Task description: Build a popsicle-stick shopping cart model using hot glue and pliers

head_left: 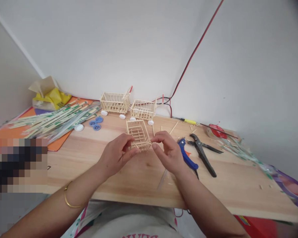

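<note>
Between my hands is a small basket frame (138,129) built from thin wooden sticks, tilted with its slatted inside showing. My left hand (119,150) grips its near left corner between thumb and fingers. At the near right corner, my right hand (167,150) pinches the frame with thumb and forefinger; the fingertips hide the exact contact. Just behind stand two finished-looking stick carts, a larger one (115,103) on the left and a smaller one (142,110), both with white wheels and red-tipped handles.
Right of my hands lie a blue glue gun (188,157) and black-handled cutters (203,155). A yellow utility knife (189,121) and red tape roll (217,131) sit near the wall. Packaged chopsticks (57,120), blue bottle caps (96,123) and a white cap (78,127) are leftward.
</note>
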`<state>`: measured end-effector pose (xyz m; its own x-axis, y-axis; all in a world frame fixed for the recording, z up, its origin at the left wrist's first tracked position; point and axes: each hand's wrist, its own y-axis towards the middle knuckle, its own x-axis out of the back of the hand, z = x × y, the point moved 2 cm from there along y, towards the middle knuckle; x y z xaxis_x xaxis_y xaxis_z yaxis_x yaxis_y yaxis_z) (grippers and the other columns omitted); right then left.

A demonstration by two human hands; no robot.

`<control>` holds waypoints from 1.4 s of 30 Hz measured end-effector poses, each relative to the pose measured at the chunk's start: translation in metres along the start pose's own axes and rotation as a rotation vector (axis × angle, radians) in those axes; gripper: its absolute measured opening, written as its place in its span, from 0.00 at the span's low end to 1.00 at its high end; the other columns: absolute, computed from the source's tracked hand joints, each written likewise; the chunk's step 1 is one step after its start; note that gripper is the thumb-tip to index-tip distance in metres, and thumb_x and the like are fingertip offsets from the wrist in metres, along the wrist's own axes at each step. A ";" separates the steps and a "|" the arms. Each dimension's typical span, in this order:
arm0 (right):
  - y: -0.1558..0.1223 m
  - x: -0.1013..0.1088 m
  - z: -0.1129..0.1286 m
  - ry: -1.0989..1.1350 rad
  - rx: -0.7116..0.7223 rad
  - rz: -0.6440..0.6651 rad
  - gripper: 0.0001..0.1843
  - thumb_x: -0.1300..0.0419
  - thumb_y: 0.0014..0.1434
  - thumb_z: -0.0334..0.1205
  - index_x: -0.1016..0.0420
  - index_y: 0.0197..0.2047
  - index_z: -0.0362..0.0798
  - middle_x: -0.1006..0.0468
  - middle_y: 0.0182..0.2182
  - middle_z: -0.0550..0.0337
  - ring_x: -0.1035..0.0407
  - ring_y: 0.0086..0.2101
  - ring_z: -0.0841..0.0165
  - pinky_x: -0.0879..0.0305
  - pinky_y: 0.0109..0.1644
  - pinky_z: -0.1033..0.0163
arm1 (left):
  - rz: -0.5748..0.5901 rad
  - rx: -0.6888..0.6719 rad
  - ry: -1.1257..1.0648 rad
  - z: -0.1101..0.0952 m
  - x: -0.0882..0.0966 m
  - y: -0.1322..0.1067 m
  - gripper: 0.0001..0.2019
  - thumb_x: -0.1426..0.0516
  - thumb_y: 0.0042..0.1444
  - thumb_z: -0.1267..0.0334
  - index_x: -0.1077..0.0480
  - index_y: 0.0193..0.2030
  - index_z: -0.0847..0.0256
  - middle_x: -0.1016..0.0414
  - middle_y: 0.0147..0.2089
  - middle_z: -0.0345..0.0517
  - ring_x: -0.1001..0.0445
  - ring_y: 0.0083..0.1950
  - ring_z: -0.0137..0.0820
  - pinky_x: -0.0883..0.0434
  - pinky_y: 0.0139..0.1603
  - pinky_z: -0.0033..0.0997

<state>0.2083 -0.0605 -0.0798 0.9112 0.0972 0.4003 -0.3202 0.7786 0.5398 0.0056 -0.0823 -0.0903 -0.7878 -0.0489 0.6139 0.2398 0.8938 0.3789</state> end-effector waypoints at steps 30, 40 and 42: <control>-0.002 0.013 -0.066 0.274 -0.545 -0.226 0.16 0.42 0.58 0.54 0.27 0.35 0.50 0.27 0.30 0.62 0.33 0.30 0.72 0.36 0.38 0.65 | 0.407 -0.262 -0.114 -0.021 -0.003 -0.020 0.10 0.49 0.61 0.64 0.40 0.27 0.59 0.34 0.26 0.38 0.36 0.29 0.27 0.41 0.31 0.27; 0.002 0.022 -0.063 0.232 -0.503 -0.307 0.19 0.44 0.57 0.57 0.29 0.36 0.49 0.29 0.28 0.62 0.35 0.29 0.71 0.35 0.36 0.64 | 0.530 -0.128 -0.458 -0.009 0.002 -0.024 0.21 0.56 0.64 0.54 0.42 0.22 0.59 0.41 0.21 0.39 0.40 0.24 0.27 0.43 0.27 0.31; 0.003 0.024 -0.061 0.251 -0.488 -0.316 0.19 0.44 0.57 0.57 0.29 0.35 0.49 0.30 0.28 0.62 0.35 0.28 0.72 0.35 0.35 0.64 | 0.384 0.029 -0.669 -0.005 0.008 -0.020 0.21 0.56 0.64 0.53 0.40 0.23 0.60 0.40 0.22 0.39 0.37 0.25 0.28 0.39 0.28 0.31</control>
<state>0.2450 -0.0174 -0.1137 0.9944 -0.0879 0.0592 0.0760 0.9807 0.1800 -0.0033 -0.1030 -0.0899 -0.8296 0.5389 0.1462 0.5583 0.8052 0.1998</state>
